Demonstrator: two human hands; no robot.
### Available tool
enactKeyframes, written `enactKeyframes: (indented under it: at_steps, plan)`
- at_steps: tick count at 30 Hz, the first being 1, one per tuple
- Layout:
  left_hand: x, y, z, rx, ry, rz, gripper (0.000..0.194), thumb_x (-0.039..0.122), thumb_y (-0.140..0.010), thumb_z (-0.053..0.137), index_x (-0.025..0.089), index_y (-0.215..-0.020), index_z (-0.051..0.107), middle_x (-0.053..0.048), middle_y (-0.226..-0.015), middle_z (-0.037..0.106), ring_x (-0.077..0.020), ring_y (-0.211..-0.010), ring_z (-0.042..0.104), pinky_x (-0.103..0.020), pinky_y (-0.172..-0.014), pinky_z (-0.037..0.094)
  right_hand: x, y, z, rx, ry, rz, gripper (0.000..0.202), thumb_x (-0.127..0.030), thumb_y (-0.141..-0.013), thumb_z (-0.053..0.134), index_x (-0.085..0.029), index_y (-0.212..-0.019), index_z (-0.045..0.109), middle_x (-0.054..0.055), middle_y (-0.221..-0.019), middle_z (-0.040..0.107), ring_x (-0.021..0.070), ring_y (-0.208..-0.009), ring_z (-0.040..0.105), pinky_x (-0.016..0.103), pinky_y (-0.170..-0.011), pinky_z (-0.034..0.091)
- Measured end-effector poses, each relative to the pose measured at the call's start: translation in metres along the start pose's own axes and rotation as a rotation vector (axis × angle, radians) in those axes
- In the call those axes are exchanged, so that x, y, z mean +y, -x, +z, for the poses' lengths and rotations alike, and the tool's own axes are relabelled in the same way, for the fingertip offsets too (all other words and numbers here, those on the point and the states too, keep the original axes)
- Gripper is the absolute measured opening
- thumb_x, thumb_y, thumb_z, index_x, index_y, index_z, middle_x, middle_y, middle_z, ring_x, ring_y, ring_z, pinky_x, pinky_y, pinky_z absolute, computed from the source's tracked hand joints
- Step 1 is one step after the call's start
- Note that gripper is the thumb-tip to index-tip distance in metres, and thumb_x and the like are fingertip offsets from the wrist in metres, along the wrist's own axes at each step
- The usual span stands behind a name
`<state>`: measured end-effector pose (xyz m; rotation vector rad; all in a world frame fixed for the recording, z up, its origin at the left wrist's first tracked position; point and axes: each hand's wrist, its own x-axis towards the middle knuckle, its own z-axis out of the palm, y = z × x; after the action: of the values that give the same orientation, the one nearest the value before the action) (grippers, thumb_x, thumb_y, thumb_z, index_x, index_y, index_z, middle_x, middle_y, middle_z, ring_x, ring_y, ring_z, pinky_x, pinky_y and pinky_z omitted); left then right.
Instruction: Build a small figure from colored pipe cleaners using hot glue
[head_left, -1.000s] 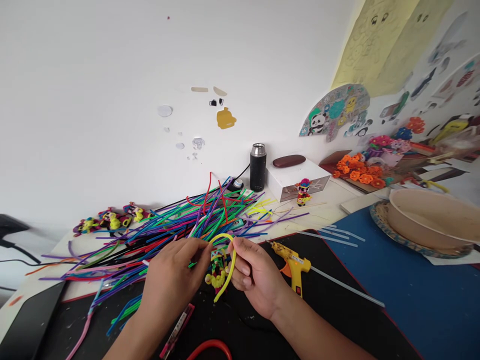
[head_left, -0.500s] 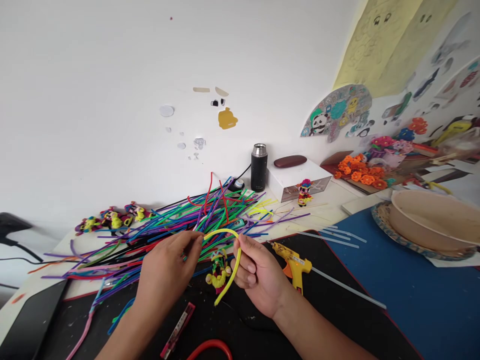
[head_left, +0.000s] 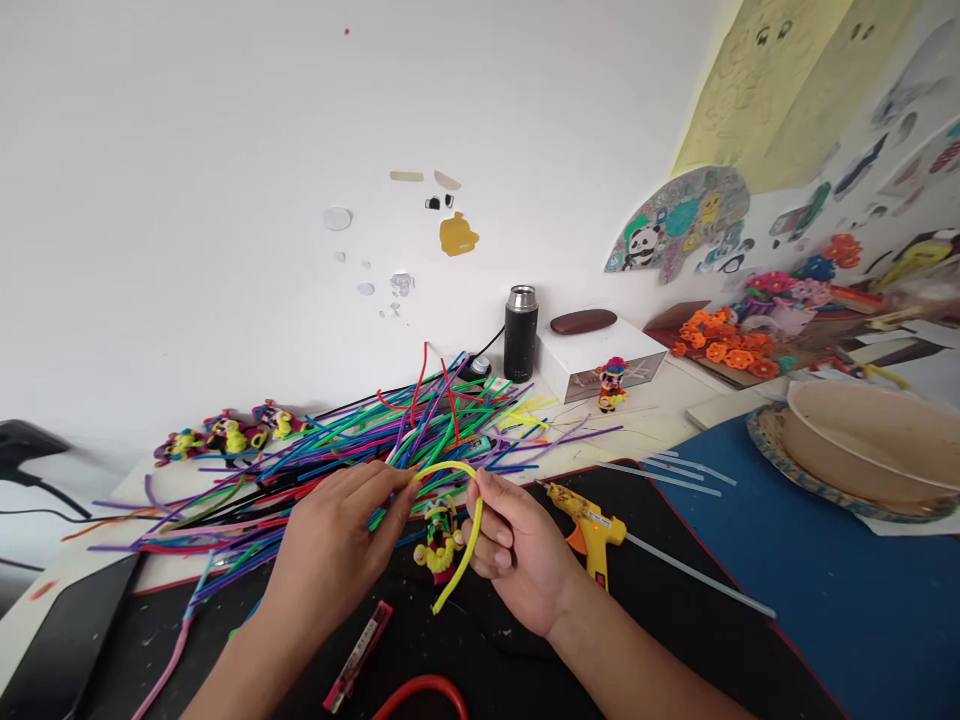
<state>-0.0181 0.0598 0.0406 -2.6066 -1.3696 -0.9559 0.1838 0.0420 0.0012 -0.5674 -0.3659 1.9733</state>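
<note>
A fuzzy yellow pipe cleaner (head_left: 472, 545), bent into an arch, runs between my two hands above the black mat. My left hand (head_left: 349, 535) pinches one end between thumb and fingertips. Farther along, my right hand (head_left: 517, 545) grips it between thumb and curled fingers, and the free end hangs down below. Just behind the pipe cleaner stands a small figure (head_left: 436, 540) in yellow and green, partly covered by it. A pink-edged narrow pack (head_left: 358, 655) and a red curved handle (head_left: 424, 688) lie nearer to me.
Loose colored pipe cleaners (head_left: 352, 445) pile up behind my hands. A yellow glue gun (head_left: 592, 525) with a glue stick in it lies right of my right hand. Farther back are a black bottle (head_left: 520, 340), a white box (head_left: 570, 350) and a beige basin (head_left: 847, 440).
My left hand has shifted slightly along the arch toward the right. My right hand keeps its grip; the whole view has moved a little.
</note>
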Motion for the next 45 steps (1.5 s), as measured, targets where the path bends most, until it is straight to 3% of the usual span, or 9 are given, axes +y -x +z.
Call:
enactKeyframes:
  at_steps: [4, 11, 21, 25, 29, 33, 39, 45]
  plan:
    - [-0.001, 0.001, 0.001, 0.004, 0.011, 0.023, 0.024, 0.031, -0.106, 0.056, 0.02, -0.096, 0.075, -0.004, -0.083, 0.076, -0.0182, -0.071, 0.069, -0.029, -0.071, 0.051, 0.0, 0.0, 0.0, -0.003, -0.002, 0.001, 0.04, -0.046, -0.078, 0.092, -0.016, -0.078, 0.064, -0.014, -0.043, 0.036, 0.0032, -0.038, 0.021, 0.019, -0.041, 0.014]
    - [0.01, 0.0, -0.001, 0.056, 0.205, -0.137, 0.024, 0.035, -0.103, 0.062, 0.02, -0.096, 0.079, -0.003, -0.085, 0.08, -0.0177, -0.074, 0.075, -0.024, -0.068, 0.054, 0.0, 0.0, 0.001, -0.025, -0.006, 0.002, 0.041, -0.046, -0.077, 0.093, -0.016, -0.079, 0.066, -0.014, -0.042, 0.036, 0.0035, -0.038, 0.021, 0.019, -0.04, 0.013]
    - [0.007, 0.003, -0.001, 0.061, 0.182, -0.177, 0.026, 0.038, -0.101, 0.064, 0.02, -0.094, 0.081, -0.005, -0.088, 0.083, -0.0191, -0.078, 0.076, -0.025, -0.072, 0.054, -0.001, 0.001, 0.001, -0.024, 0.039, -0.017, 0.041, -0.049, -0.076, 0.093, -0.016, -0.083, 0.069, -0.013, -0.044, 0.04, 0.0035, -0.036, 0.026, 0.02, -0.04, 0.016]
    - [0.008, -0.002, -0.005, -0.016, 0.235, -0.267, 0.03, 0.044, -0.101, 0.062, 0.022, -0.095, 0.081, -0.003, -0.089, 0.083, -0.0199, -0.078, 0.076, -0.026, -0.073, 0.055, -0.001, 0.003, 0.003, -0.038, 0.074, -0.015, 0.04, -0.049, -0.078, 0.091, -0.016, -0.08, 0.068, -0.013, -0.044, 0.039, 0.0037, -0.036, 0.026, 0.02, -0.04, 0.015]
    - [0.011, -0.007, -0.01, -0.134, 0.413, -0.4, 0.036, 0.054, -0.098, 0.065, 0.024, -0.107, 0.081, -0.004, -0.104, 0.084, -0.0225, -0.089, 0.077, -0.026, -0.079, 0.058, -0.002, 0.004, 0.003, -0.039, 0.088, -0.027, 0.038, -0.046, -0.08, 0.09, -0.017, -0.076, 0.066, -0.013, -0.044, 0.037, 0.0043, -0.038, 0.026, 0.02, -0.04, 0.016]
    - [0.012, -0.009, -0.014, -0.217, 0.581, -0.48, 0.041, 0.059, -0.095, 0.066, 0.021, -0.1, 0.081, -0.004, -0.088, 0.081, -0.0206, -0.078, 0.074, -0.025, -0.071, 0.057, -0.002, 0.006, 0.005, -0.044, 0.11, -0.01, 0.039, -0.047, -0.081, 0.09, -0.017, -0.076, 0.065, -0.013, -0.045, 0.037, 0.0043, -0.038, 0.026, 0.02, -0.04, 0.016]
    - [0.008, -0.008, -0.017, -0.322, 0.712, -0.482, 0.038, 0.056, -0.095, 0.067, 0.019, -0.092, 0.079, -0.003, -0.081, 0.075, -0.0175, -0.075, 0.067, -0.023, -0.07, 0.054, -0.001, 0.007, 0.006, -0.044, 0.142, -0.006, 0.041, -0.049, -0.082, 0.088, -0.017, -0.077, 0.064, -0.013, -0.045, 0.036, 0.0042, -0.038, 0.026, 0.019, -0.041, 0.016]
    - [0.005, -0.011, -0.016, -0.469, 0.686, -0.427, 0.038, 0.055, -0.095, 0.067, 0.02, -0.085, 0.078, -0.002, -0.077, 0.073, -0.0177, -0.074, 0.064, -0.025, -0.07, 0.052, 0.002, 0.006, 0.005, -0.054, 0.184, -0.026, 0.043, -0.051, -0.083, 0.087, -0.017, -0.074, 0.064, -0.012, -0.045, 0.035, 0.0038, -0.037, 0.026, 0.02, -0.04, 0.015]
